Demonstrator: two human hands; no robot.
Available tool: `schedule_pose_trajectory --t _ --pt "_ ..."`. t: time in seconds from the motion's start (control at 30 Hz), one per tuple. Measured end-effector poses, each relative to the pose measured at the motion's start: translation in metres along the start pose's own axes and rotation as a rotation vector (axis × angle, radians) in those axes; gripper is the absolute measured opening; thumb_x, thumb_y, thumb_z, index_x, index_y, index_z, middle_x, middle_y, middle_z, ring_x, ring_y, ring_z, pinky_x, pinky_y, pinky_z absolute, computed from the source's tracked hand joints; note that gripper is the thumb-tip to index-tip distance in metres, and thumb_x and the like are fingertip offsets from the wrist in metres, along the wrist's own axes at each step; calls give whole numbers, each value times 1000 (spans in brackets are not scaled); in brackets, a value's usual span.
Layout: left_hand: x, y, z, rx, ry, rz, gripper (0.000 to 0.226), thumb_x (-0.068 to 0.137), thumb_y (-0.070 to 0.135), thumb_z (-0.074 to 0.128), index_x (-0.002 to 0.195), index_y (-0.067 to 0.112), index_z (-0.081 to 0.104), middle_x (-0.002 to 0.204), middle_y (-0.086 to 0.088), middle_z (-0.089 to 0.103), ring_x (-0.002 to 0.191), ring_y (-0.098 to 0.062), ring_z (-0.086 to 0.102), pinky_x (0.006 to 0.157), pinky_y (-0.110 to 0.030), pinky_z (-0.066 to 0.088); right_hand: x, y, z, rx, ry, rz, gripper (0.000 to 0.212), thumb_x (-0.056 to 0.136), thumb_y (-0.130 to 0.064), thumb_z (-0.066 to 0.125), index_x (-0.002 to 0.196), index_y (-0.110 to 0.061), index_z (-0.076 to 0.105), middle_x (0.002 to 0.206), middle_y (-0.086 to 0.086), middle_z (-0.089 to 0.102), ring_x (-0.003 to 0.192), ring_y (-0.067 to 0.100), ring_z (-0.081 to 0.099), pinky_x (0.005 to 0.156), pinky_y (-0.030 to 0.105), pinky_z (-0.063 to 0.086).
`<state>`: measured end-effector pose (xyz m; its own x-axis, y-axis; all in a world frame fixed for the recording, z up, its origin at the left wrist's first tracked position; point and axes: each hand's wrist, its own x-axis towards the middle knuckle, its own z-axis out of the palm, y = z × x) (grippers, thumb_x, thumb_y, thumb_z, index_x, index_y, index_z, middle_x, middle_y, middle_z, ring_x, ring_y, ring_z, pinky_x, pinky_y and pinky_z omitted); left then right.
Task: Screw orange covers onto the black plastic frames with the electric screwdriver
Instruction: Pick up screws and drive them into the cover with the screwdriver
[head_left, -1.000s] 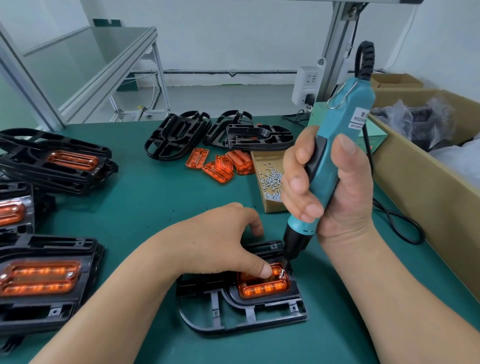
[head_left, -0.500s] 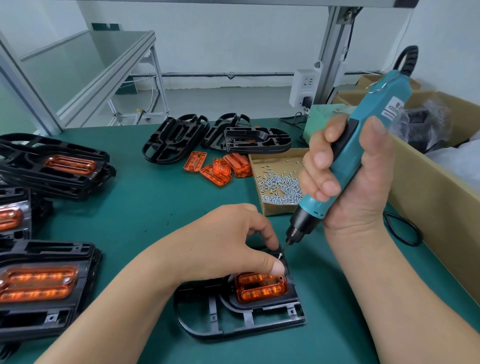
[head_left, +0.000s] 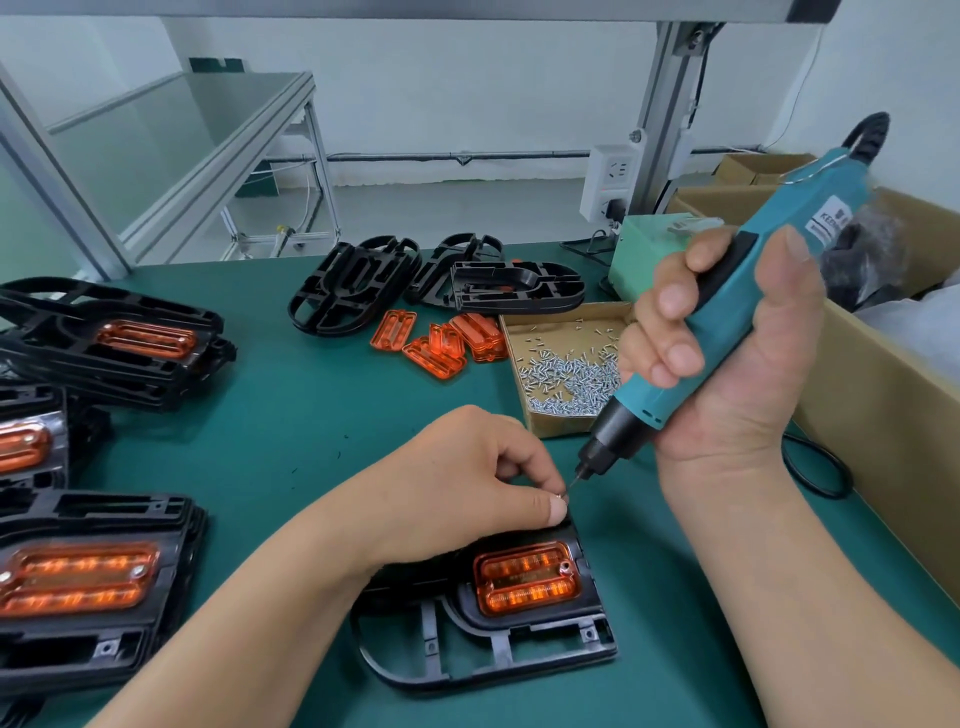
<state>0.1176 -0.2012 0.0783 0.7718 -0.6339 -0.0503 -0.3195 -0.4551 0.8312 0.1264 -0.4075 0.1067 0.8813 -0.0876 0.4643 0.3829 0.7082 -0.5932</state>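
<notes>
A black plastic frame (head_left: 483, 654) lies on the green table in front of me with an orange cover (head_left: 524, 579) seated in it. My left hand (head_left: 467, 483) hovers over the frame's upper edge and pinches a small screw (head_left: 562, 496) between thumb and forefinger. My right hand (head_left: 727, 353) grips the teal electric screwdriver (head_left: 727, 317), tilted, its bit tip touching the pinched screw just above the frame.
A cardboard tray of screws (head_left: 566, 374) sits behind the frame. Loose orange covers (head_left: 441, 343) and bare black frames (head_left: 363, 286) lie further back. Finished frames with covers (head_left: 88, 587) are stacked at left. A big cardboard box (head_left: 883, 405) borders the right; the screwdriver's cable (head_left: 815, 467) loops there.
The screwdriver lifted off the cover's corner and tilted to the right. My left hand rose from the cover and now meets the bit tip with a screw.
</notes>
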Motion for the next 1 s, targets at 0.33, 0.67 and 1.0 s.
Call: schedule_pose_trajectory --t 0.33,0.67,1.0 --pt "3 -3 0 -188 75 -8 11 85 41 84 88 31 82 69 -2 47 63 -13 41 62 -26 37 2 -4 -2 -17 207 -104 28 100 -44 50 91 -17 54 74 0 57 46 7 45 45 22 37" --pt "6 -4 8 -138 247 -12 10 86 32 86 78 31 80 63 12 49 56 -7 41 57 -17 39 2 -1 -2 -105 353 -112 30 107 -46 55 92 -20 58 82 1 60 56 10 47 53 22 41" --pt "7 -6 11 -24 321 -35 14 88 27 83 75 27 76 61 25 55 56 2 48 57 -10 38 -1 6 -5 -139 518 -47 32 103 -47 66 98 -18 54 84 2 61 62 12 52 60 25 47"
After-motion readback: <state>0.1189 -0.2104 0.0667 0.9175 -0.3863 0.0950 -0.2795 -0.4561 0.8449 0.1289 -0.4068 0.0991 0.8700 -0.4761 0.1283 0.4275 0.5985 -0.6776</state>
